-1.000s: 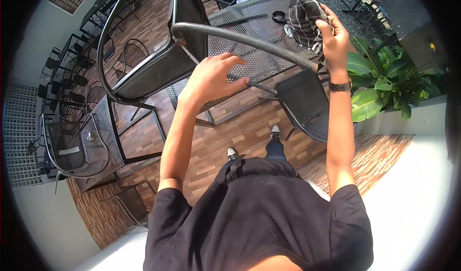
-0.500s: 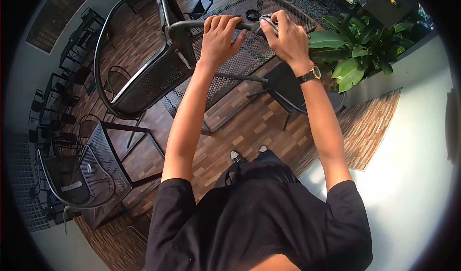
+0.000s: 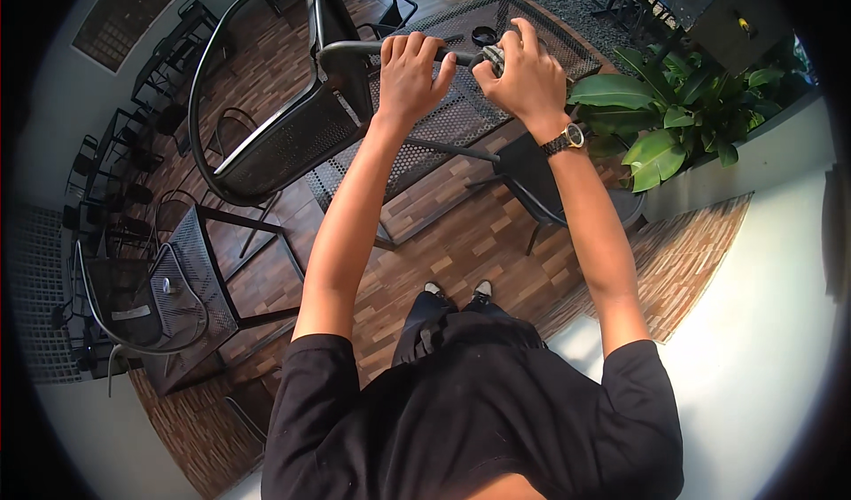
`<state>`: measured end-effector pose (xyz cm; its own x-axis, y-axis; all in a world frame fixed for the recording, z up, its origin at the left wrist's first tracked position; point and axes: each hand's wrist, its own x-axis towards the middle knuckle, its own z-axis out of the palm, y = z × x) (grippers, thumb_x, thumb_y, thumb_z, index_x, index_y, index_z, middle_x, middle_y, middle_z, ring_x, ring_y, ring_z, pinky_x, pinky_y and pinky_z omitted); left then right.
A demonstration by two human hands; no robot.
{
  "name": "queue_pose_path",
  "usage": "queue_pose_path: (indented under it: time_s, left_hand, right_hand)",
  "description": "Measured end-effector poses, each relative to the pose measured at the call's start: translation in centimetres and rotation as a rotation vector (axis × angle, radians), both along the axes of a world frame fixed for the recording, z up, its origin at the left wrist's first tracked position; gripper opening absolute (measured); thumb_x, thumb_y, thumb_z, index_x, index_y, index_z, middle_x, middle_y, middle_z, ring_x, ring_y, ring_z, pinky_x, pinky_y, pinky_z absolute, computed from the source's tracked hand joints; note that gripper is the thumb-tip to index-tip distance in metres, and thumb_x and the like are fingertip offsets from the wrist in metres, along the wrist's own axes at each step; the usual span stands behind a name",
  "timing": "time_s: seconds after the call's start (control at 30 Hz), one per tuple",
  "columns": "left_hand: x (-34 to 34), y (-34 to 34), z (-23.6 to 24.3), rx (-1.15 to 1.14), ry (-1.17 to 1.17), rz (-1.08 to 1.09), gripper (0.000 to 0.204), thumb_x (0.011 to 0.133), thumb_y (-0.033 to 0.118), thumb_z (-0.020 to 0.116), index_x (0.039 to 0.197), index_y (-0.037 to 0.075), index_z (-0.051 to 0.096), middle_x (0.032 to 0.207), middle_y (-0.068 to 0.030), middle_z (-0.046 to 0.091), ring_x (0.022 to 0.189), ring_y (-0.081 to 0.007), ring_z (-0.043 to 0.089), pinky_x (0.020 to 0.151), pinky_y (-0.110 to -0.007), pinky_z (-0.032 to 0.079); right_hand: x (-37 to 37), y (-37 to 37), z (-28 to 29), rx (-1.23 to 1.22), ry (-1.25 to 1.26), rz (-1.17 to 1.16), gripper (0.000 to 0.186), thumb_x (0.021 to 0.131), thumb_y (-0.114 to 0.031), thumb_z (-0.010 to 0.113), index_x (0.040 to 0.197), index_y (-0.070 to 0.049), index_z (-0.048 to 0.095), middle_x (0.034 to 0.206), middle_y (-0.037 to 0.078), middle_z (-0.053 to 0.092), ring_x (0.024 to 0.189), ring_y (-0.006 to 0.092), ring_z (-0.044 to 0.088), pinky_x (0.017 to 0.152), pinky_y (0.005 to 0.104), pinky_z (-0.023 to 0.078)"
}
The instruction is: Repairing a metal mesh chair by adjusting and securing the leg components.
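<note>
A black metal chair point(image 3: 292, 150) with a perforated panel lies tipped over the mesh-topped table point(image 3: 403, 167) in front of me. Its bare tube point(image 3: 352, 49) runs rightward beneath both my hands. My left hand point(image 3: 410, 79) is closed over this tube, thumb toward the right. Farther along, my right hand point(image 3: 527, 82), below a dark-strapped watch point(image 3: 573, 136), presses a bunched greyish cloth point(image 3: 494, 56) around the tube; its index finger is lifted. The far end of the tube is hidden by that hand and the cloth.
A round black ashtray point(image 3: 484, 35) sits on the table beyond my hands. A dark chair point(image 3: 532, 176) stands under my right forearm. Leafy plants point(image 3: 678, 114) and a white wall point(image 3: 745, 296) border the right. Another mesh table point(image 3: 191, 274) is at the left.
My right hand and the cloth have shifted slightly along the tube, and the index finger has lifted. My left hand keeps its grip. The whole view has tilted a little.
</note>
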<state>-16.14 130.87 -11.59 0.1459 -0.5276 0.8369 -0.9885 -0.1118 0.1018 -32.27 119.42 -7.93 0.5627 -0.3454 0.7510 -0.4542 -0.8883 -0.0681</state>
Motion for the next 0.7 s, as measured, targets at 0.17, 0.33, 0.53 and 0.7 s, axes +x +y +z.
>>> queue_pose_path:
  time_s: [0.17,0.33,0.53,0.7]
  left_hand:
    - [-0.2,-0.8,-0.1,-0.022,0.007,-0.011,0.023,0.092,0.03,0.064,0.101,0.009,0.066,0.095,-0.0076,0.06,0.097,-0.028,0.056,0.094,-0.04,0.038]
    - [0.5,-1.5,0.2,-0.076,-0.025,-0.023,0.024,0.091,0.032,0.066,0.095,0.008,0.066,0.089,-0.0062,0.06,0.092,-0.0267,0.056,0.092,-0.04,0.038]
    - [2.1,-0.7,-0.5,-0.038,-0.028,-0.035,0.023,0.094,0.031,0.065,0.09,0.009,0.069,0.085,-0.0058,0.063,0.094,-0.0259,0.06,0.098,-0.043,0.039]
    - [3.2,-0.8,-0.5,-0.011,-0.108,-0.074,0.02,0.093,0.032,0.067,0.09,0.012,0.07,0.083,-0.0034,0.063,0.088,-0.024,0.06,0.095,-0.041,0.041]
  right_hand:
    - [0.1,0.7,1.1,0.158,0.141,-0.016,0.044,0.095,-0.051,0.057,0.121,-0.017,0.067,0.108,0.01,0.073,0.089,0.0369,0.072,0.074,0.0466,0.059]
    - [-0.5,-1.3,0.0,-0.053,0.048,0.038,0.05,0.092,-0.066,0.058,0.095,-0.019,0.075,0.082,0.005,0.069,0.076,0.0267,0.073,0.061,0.0395,0.058]
    - [-0.7,-0.7,0.0,0.051,0.141,-0.053,0.044,0.09,-0.053,0.06,0.086,-0.011,0.071,0.088,0.007,0.071,0.079,0.0311,0.071,0.067,0.044,0.057]
    - [1.7,-0.4,-1.5,-0.109,0.017,-0.042,0.041,0.089,-0.048,0.062,0.086,-0.008,0.07,0.096,0.006,0.072,0.078,0.0304,0.071,0.067,0.0426,0.057]
